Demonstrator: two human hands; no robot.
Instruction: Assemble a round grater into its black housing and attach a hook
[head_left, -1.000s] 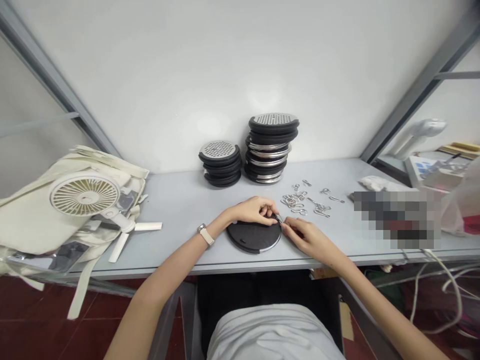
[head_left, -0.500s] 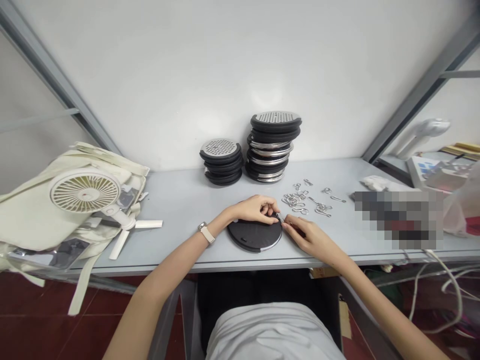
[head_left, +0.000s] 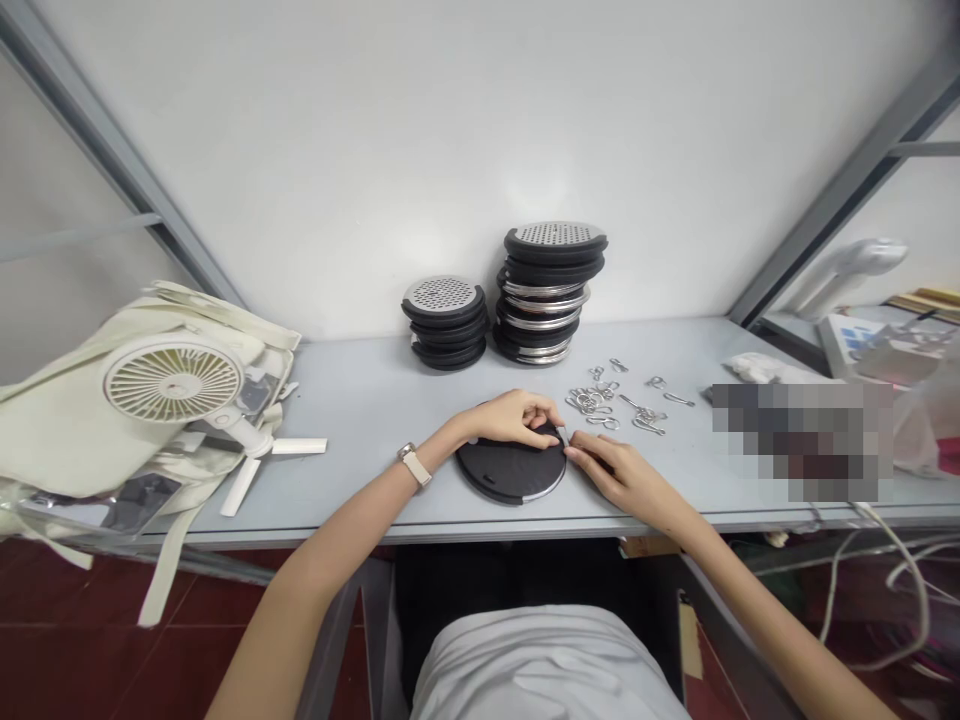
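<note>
Saw, on the grey desk (head_left: 360,400), a tall stack (head_left: 551,270) and a short stack (head_left: 448,330) near twelve o'clock from the flat black disc (head_left: 517,472). Rested the left hand (head_left: 510,418) across its top with curled fingers; could not tell about any hold. Pinched with the right hand (head_left: 611,472), nearly closed, a metal piece (head_left: 565,438) at the disc's two o'clock edge, aligned eleven-to-five; saw loose hooks (head_left: 591,399) toward one.

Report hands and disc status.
Left hand on black disc. Right hand pinching small piece at its edge. Metal clips loose beyond.
</note>
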